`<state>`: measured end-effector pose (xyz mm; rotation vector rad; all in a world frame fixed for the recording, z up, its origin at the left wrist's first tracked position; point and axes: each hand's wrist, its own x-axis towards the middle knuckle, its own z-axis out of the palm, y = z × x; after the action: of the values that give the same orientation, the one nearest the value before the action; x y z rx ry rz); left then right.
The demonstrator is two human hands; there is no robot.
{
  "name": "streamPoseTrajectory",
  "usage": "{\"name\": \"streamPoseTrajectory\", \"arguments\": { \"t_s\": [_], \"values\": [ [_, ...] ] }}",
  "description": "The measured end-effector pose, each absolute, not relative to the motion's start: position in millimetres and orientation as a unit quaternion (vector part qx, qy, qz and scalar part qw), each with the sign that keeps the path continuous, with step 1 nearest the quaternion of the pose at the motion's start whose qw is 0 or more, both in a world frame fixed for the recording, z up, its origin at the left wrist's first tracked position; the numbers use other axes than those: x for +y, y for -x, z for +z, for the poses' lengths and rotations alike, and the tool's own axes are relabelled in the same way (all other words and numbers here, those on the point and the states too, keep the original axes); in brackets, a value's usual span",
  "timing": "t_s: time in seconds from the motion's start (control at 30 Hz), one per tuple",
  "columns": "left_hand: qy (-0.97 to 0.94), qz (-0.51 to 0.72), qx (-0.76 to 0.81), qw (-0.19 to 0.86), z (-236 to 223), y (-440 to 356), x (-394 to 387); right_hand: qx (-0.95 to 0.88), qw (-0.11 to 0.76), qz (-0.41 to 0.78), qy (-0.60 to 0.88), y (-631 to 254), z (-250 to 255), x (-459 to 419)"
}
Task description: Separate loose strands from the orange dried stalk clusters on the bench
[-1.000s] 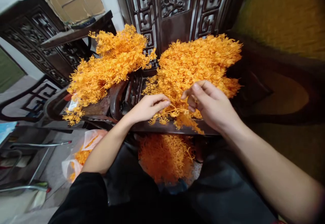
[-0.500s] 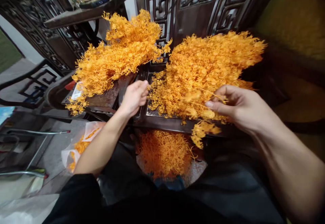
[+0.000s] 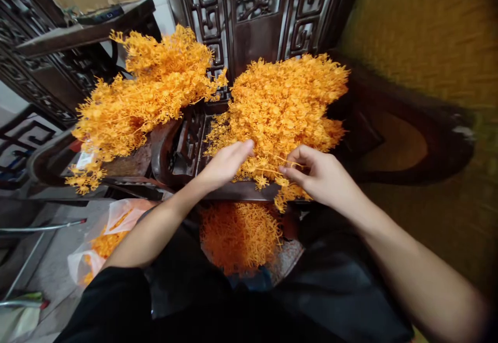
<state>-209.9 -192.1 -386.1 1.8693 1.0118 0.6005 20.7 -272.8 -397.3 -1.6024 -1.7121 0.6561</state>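
Head view, looking down over the lap. Both hands work at the near edge of a big heap of orange plastic sprigs (image 3: pixel 284 99) that lies on a dark carved wooden seat (image 3: pixel 237 191).

Left hand (image 3: pixel 225 164): fingers extended and held close together, tips pressed into the heap's lower edge at about 9 o'clock from the sprig in hand. Touching the sprigs; whether it actually pinches a stem cannot be told, the fingertips being buried in orange.

Right hand (image 3: pixel 321 177): thumb and forefinger narrowed to a pinch on the thin stems of a single sprig (image 3: pixel 272 174), the other fingers curled beneath. The sprig stretches between the two hands, its tufts drooping over the seat's front edge at 6 o'clock of the heap.

Second heap of orange sprigs (image 3: pixel 140 99) at 9 to 10 o'clock of the first, resting on the carved arm of the neighbouring chair (image 3: pixel 163 146), well apart from both hands. A white label (image 3: pixel 84 160) shows at its lower left end.

Below the seat edge, at 6 o'clock, a third mass of orange sprigs (image 3: pixel 239 234) sits in a round container between the person's knees, dark clothing around it.

On the floor at 8 o'clock, a clear plastic bag (image 3: pixel 97 244) with more orange pieces inside. Carved dark screen panels (image 3: pixel 257 5) stand behind the heaps at 12 o'clock.
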Motion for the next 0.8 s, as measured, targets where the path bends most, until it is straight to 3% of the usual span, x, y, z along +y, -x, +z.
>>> {"name": "streamPoseTrajectory", "arguments": {
  "t_s": [0.1, 0.2, 0.3, 0.37, 0.5, 0.8],
  "values": [
    [-0.862, 0.205, 0.362, 0.290, -393, 192, -206, -0.659, 0.340, 0.278, 0.610, -23, -398, -276],
    [-0.861, 0.281, 0.349, 0.240, -391, 189, -202, -0.649, 0.341, 0.250, 0.633, -37, -394, -278],
    [-0.725, 0.476, 0.402, 0.293, -380, 203, -178, -0.608, 0.355, 0.180, 0.687, -60, -392, -280],
    [-0.615, 0.543, 0.427, 0.381, -376, 213, -162, -0.566, 0.398, 0.175, 0.701, -71, -395, -281],
    [-0.569, 0.450, 0.425, 0.541, -385, 211, -156, -0.527, 0.486, 0.276, 0.641, -64, -407, -278],
    [-0.573, 0.340, 0.442, 0.601, -398, 201, -166, -0.449, 0.596, 0.380, 0.546, -26, -411, -263]
  ]
}}
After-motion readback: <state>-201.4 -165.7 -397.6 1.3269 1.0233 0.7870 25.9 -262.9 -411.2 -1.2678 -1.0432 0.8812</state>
